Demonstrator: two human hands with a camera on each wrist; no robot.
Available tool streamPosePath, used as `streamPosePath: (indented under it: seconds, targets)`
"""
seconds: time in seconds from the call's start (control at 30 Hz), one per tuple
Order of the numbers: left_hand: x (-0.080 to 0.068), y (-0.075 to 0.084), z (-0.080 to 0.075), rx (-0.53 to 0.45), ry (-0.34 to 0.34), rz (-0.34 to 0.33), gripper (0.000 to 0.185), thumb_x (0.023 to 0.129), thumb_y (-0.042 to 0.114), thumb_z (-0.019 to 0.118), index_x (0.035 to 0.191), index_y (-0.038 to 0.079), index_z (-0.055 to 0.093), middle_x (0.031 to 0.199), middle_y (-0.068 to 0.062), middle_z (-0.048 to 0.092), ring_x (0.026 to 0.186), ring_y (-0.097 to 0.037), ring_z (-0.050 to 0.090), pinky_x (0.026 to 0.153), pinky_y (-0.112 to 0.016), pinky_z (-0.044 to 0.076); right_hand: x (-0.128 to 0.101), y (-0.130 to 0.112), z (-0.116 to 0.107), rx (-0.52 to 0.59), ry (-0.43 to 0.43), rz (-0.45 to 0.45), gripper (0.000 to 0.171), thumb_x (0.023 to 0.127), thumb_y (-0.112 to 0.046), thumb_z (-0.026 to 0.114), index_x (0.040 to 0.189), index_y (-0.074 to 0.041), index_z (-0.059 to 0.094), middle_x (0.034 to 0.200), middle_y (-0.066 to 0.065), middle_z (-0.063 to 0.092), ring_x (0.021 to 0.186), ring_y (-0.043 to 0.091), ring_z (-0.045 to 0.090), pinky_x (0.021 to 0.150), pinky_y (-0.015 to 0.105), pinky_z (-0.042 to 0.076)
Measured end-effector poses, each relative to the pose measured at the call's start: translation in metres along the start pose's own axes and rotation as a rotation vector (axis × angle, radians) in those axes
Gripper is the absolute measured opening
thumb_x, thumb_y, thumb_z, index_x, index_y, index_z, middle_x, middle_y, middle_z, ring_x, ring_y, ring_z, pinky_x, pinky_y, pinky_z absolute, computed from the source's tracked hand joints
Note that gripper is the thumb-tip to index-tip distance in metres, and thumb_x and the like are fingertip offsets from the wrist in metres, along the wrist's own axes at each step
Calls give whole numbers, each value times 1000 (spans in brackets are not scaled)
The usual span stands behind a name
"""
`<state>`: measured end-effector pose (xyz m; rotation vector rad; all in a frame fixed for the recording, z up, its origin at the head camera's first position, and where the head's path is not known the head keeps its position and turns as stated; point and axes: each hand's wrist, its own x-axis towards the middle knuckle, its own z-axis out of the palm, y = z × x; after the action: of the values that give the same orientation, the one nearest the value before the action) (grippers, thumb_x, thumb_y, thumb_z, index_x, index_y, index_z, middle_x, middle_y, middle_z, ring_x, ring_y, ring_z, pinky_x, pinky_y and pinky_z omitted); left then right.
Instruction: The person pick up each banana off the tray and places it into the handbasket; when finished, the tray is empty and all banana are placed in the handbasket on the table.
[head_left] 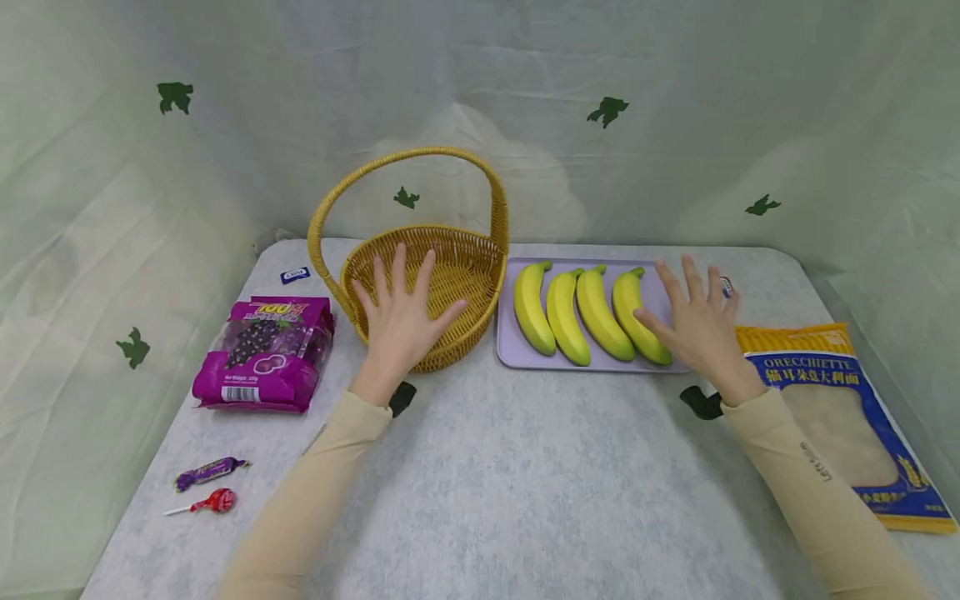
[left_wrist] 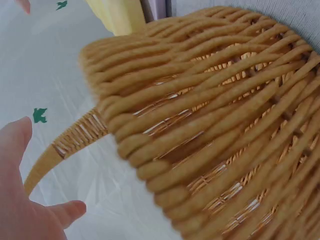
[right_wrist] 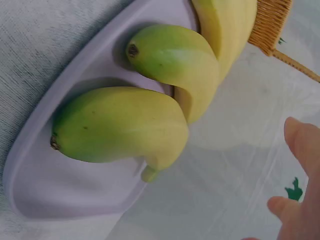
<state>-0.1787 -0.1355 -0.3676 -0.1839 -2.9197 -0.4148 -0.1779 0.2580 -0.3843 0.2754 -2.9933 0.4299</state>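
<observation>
While both arms in cream sleeves reach forward over the grey table (head_left: 480, 492), the left hand (head_left: 399, 312) hovers with its fingers spread and straight over the near rim of the wicker basket (head_left: 457, 279), grasping nothing; whether the palm actually touches the weave cannot be told. From the left wrist view the basket's woven wall (left_wrist: 215, 125) fills the frame, with its wrapped handle (left_wrist: 65, 145) running off to the side and only fingertips showing at the edge. The right hand (head_left: 697, 321) is likewise splayed and relaxed, holding nothing, poised at the right end of the lavender tray (head_left: 517, 354), its thumb just beside the rightmost banana (head_left: 637, 321). Four yellow-green bananas lie side by side on that tray, stems pointing away from the person, and the tray sits just to the right of the basket, nearly touching it. The right wrist view shows two of the bananas (right_wrist: 125, 125) resting on the tray (right_wrist: 75, 200), apart from the fingers. Left of the basket lies a purple bag of grape candy (head_left: 262, 354), with a small blue wrapper (head_left: 295, 274) behind it. Nearer the person, a purple wrapped candy (head_left: 210, 472) and a red lollipop (head_left: 213, 502) lie close together. On the far right lies a blue and yellow orecchiette pasta bag (head_left: 840, 417).
</observation>
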Motion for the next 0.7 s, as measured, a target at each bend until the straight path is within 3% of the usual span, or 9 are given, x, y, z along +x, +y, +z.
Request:
streamPosePath:
  seconds: [0.1,0.2,0.37,0.43,0.53,0.63,0.7]
  targets:
    - [-9,-3,-6,-34,12,25,85,88,69,44,154,24,17,159,-14,1,141,-43,-6,108,-68,-7,3,1,-3,60,30,-73,80,94,-51,51,154,-15,13,155,27,5,135,56,1,98,80,3]
    - [-20,-7,-16,-111,22,63,83,88,65,49,154,24,18,159,-13,3,141,-42,-1,111,-65,-1,8,4,-6,199,39,-147,77,94,-41,57,153,-11,17,153,30,8,134,56,8,101,77,8]
    - [-39,-21,-33,-302,75,141,74,90,53,57,152,23,27,157,-10,13,140,-39,15,104,-69,25,18,11,-9,484,-50,-163,75,93,-20,63,153,-12,19,156,23,9,138,46,11,106,72,11]
    - [-46,-29,-38,-396,130,159,69,91,46,60,150,22,33,155,-8,20,139,-36,22,101,-68,31,21,14,-11,568,-103,-128,76,92,-17,64,154,-16,18,157,17,9,137,46,15,105,71,18]
    - [-55,-45,-43,-509,266,167,61,90,33,66,144,17,44,150,-8,33,135,-30,31,102,-58,38,24,17,-13,678,-201,-58,76,94,-21,61,154,-24,15,158,11,8,135,46,21,103,69,25]
    - [-61,-60,-45,-610,400,144,54,87,15,69,139,14,52,143,-8,41,130,-24,38,105,-43,40,27,21,-14,737,-295,6,75,96,-29,58,154,-30,10,158,6,4,134,45,22,104,69,24]
    - [-62,-69,-46,-649,450,109,54,86,6,70,137,14,53,142,-7,42,128,-22,40,104,-35,42,29,23,-14,764,-345,27,74,97,-32,56,154,-31,9,159,6,3,135,44,23,104,68,24]
